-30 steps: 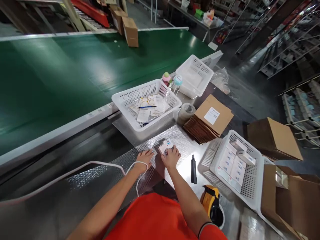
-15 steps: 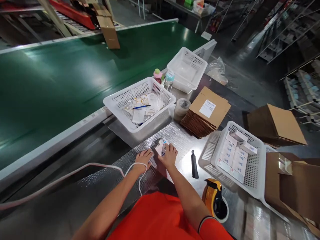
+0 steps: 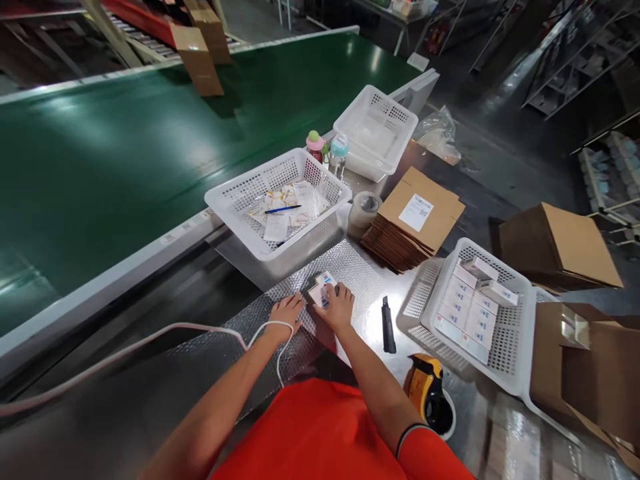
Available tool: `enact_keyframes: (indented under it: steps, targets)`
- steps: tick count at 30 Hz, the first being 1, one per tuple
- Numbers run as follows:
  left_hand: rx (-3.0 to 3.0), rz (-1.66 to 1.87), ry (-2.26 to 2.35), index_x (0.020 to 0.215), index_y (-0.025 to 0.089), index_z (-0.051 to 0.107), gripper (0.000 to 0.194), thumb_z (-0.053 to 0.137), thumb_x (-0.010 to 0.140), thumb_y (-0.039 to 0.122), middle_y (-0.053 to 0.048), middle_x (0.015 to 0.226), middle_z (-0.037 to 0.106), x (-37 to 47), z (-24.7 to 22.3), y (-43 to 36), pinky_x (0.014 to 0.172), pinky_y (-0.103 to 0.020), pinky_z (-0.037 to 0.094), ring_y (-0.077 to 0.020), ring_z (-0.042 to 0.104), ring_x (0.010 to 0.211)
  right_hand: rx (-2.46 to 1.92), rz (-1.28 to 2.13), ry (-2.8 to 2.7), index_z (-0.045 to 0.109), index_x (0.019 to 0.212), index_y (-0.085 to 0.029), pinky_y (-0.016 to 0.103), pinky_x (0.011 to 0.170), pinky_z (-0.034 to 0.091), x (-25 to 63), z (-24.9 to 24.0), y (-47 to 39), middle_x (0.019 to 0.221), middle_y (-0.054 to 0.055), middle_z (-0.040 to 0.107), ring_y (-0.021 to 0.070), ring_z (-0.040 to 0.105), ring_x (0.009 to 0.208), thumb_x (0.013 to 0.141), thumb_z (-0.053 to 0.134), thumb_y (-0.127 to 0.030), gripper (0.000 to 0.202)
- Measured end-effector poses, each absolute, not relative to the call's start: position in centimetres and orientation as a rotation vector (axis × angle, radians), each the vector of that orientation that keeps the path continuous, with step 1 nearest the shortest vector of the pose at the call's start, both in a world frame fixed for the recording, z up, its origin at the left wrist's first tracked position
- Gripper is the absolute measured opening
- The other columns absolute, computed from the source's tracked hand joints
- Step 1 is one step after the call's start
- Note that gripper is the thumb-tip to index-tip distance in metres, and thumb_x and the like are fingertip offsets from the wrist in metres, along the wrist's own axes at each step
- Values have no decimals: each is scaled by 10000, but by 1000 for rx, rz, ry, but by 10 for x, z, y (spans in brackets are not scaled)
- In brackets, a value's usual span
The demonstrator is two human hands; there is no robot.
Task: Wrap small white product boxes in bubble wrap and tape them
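A sheet of bubble wrap (image 3: 345, 263) lies across the metal table in front of me. On it rest small white boxes (image 3: 320, 288) with printed labels, partly covered by my right hand (image 3: 338, 308), whose fingers and thumb close round them. Beside them, my left hand (image 3: 287, 313) lies flat on the wrap, fingers stretched out, holding nothing. A white cord (image 3: 200, 327) crosses my left wrist. To the right of my right hand is a black cutter knife (image 3: 387, 325).
White baskets hold papers (image 3: 213, 198) and small boxes (image 3: 525, 320); another (image 3: 413, 127) stands at the back. Flat cartons (image 3: 440, 207), a tape roll (image 3: 364, 212) and a yellow tape dispenser (image 3: 425, 387) are around. A green conveyor (image 3: 125, 147) runs behind, carrying cardboard boxes (image 3: 197, 63).
The cardboard boxes on the conveyor have shifted left, with a second one showing more. My right hand has moved slightly over the small white boxes. My left hand is nearly unchanged.
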State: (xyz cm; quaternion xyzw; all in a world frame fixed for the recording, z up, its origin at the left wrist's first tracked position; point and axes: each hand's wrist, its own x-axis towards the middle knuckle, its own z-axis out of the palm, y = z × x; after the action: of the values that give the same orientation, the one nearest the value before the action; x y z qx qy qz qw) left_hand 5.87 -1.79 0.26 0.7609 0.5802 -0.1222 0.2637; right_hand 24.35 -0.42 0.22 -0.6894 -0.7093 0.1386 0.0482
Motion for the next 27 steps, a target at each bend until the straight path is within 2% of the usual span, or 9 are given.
enact_keyframes:
  steps: [6, 9, 11, 13, 15, 19, 22, 25, 27]
  targets:
    - [2013, -151, 1570, 1386, 211, 602, 551, 609, 836, 182, -126, 1609, 453, 55, -6, -13, 1164, -512, 394, -347, 415, 1454, -2083, 403, -2082, 572, 1382, -221, 466, 1045, 365, 255, -3, 5, 1461, 186, 503, 351, 459, 1294, 875, 709, -583, 638]
    - [1738, 181, 1547, 1080, 193, 715, 261, 645, 831, 227, -145, 1297, 677, 58, -17, -7, 1101, -498, 453, -324, 587, 1261, -2207, 359, -1989, 563, 1384, -166, 412, 1071, 365, 296, 0, 35, 1470, 190, 505, 299, 450, 1341, 1010, 543, -394, 439]
    - [1465, 311, 1498, 850, 188, 679, 102, 676, 832, 288, -103, 962, 739, 64, -24, -4, 945, -458, 553, -273, 700, 977, -2355, 372, -1960, 554, 1392, -126, 372, 1050, 383, 328, 5, 60, 1409, 194, 559, 270, 496, 1300, 1024, 475, -250, 396]
    - [1095, 420, 1413, 752, 191, 609, 225, 721, 822, 372, -45, 737, 707, 74, -28, -2, 764, -395, 596, -213, 703, 725, -2450, 396, -1968, 566, 1381, -101, 368, 997, 416, 353, 11, 83, 1340, 205, 601, 278, 545, 1238, 997, 490, -178, 399]
    - [693, 551, 1307, 745, 190, 582, 335, 794, 771, 448, -18, 660, 690, 85, -28, 1, 668, -343, 591, -179, 685, 619, -2479, 407, -1990, 609, 1330, -82, 380, 934, 444, 369, 17, 101, 1276, 226, 625, 305, 584, 1177, 975, 534, -172, 374]
    - [373, 653, 1275, 728, 187, 568, 449, 914, 640, 459, -9, 599, 671, 102, -24, 6, 609, -316, 579, -183, 691, 573, -2463, 453, -2079, 748, 1035, -115, 388, 919, 456, 375, 35, 117, 1136, 191, 673, 314, 616, 1123, 959, 593, -219, 202]
    - [352, 660, 1327, 699, 188, 562, 413, 913, 642, 399, -8, 560, 652, 111, -26, 9, 593, -328, 574, -186, 674, 532, -2293, 550, -2207, 757, 864, -172, 348, 980, 457, 356, 48, 99, 1117, 118, 703, 262, 623, 1129, 924, 636, -210, 140]
    - [359, 689, 1399, 653, 194, 560, 359, 874, 661, 369, 3, 535, 626, 118, -33, 10, 580, -328, 555, -176, 642, 509, -1825, 814, -2310, 747, 851, -199, 317, 1002, 490, 312, 46, 52, 1195, 78, 716, 218, 656, 1118, 900, 628, -162, 134]
    - [396, 729, 1462, 615, 196, 560, 343, 859, 649, 359, 15, 529, 607, 122, -38, 9, 580, -310, 530, -168, 627, 527, -1673, 863, -2284, 750, 957, -193, 346, 998, 525, 276, 34, 15, 1223, 97, 720, 236, 674, 1126, 904, 600, -146, 165]
